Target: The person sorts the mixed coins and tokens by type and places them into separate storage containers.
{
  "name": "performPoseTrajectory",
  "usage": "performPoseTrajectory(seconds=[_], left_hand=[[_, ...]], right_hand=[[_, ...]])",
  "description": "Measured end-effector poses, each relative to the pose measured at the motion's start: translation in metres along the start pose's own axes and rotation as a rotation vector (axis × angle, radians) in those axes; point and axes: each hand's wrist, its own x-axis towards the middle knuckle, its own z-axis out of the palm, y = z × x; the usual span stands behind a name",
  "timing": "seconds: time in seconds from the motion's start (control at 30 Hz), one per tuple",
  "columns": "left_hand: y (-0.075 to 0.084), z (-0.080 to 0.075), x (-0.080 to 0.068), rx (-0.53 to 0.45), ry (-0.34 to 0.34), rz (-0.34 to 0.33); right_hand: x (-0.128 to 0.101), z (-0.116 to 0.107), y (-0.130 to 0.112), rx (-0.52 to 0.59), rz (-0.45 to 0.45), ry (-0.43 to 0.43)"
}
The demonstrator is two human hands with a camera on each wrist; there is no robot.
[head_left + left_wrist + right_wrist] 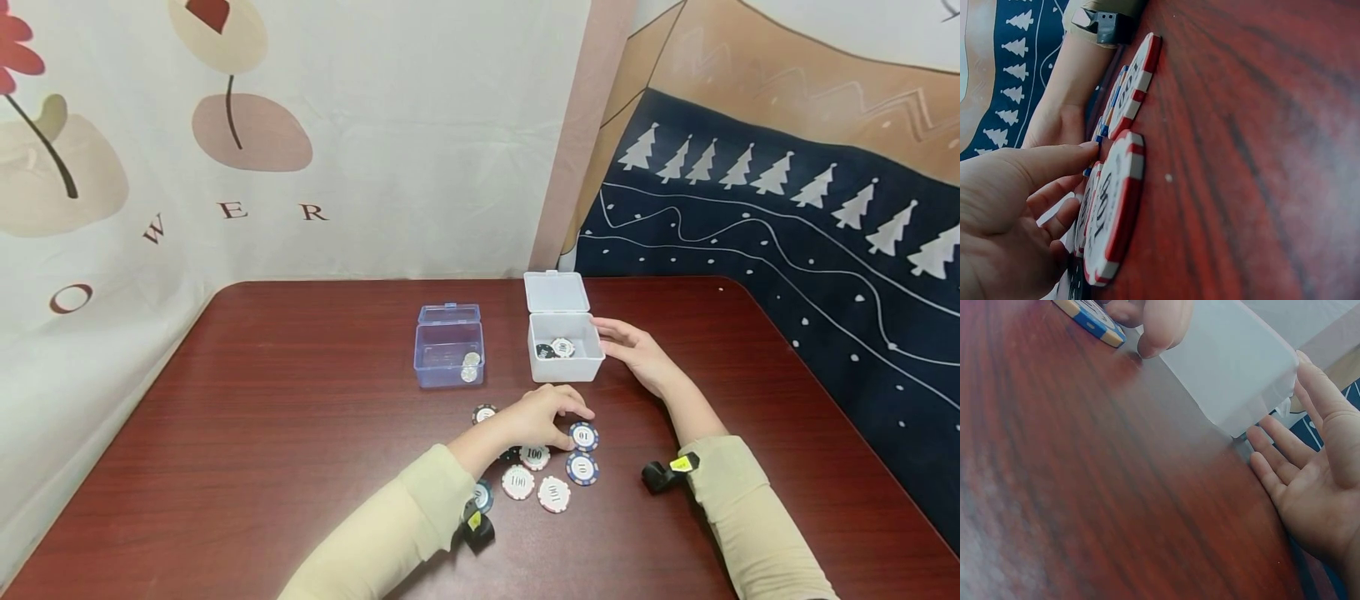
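Observation:
Several poker chips lie loose on the dark red table (300,433): red-and-white "100" chips (518,482) (1113,206) and blue "10" chips (582,467). My left hand (572,423) (1054,181) arches over them. Its thumb and fingertips close on the rim of one blue chip (583,436) (1092,320), which lies flat. My right hand (613,337) (1297,456) is open, fingers straight, its palm beside the right wall of the open white box (564,365) (1235,362). That box holds a few chips (557,347).
An open clear blue box (448,354) with a couple of chips stands left of the white one. Another chip (484,413) lies behind my left wrist. Printed cloths hang behind and to the right of the table.

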Motion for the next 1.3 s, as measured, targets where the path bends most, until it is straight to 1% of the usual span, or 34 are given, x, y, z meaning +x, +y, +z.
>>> performPoseTrajectory(seconds=[0.1,0.33,0.53,0.77,0.97,1.13,1.3], left_hand=[[0.0003,-0.0006,0.0004,0.042,-0.022,0.014],[0.0017,-0.0027,0.0023,0.116,-0.089,0.014],[0.0029,-0.0035,0.0033,0.149,-0.112,0.011],[0.0025,-0.0029,0.0030,0.153,-0.109,-0.008],[0.0012,-0.0018,0.0027,0.156,-0.105,0.001],[0.0033,-0.0039,0.0006,0.137,-0.101,0.004],[0.0034,-0.0052,-0.0017,0.120,-0.074,0.017]], right_hand=[[-0.0001,-0.0004,0.0001,-0.006,0.000,-0.002],[-0.0003,-0.0011,0.0006,-0.017,-0.006,-0.003],[-0.0006,-0.0014,0.0008,-0.019,-0.014,-0.007],[-0.0016,-0.0007,-0.0010,-0.017,-0.006,-0.003],[-0.0017,-0.0012,-0.0008,-0.025,-0.005,-0.005],[-0.0024,-0.0016,-0.0005,-0.031,-0.007,-0.011],[-0.0020,-0.0009,-0.0013,-0.029,-0.011,-0.011]])
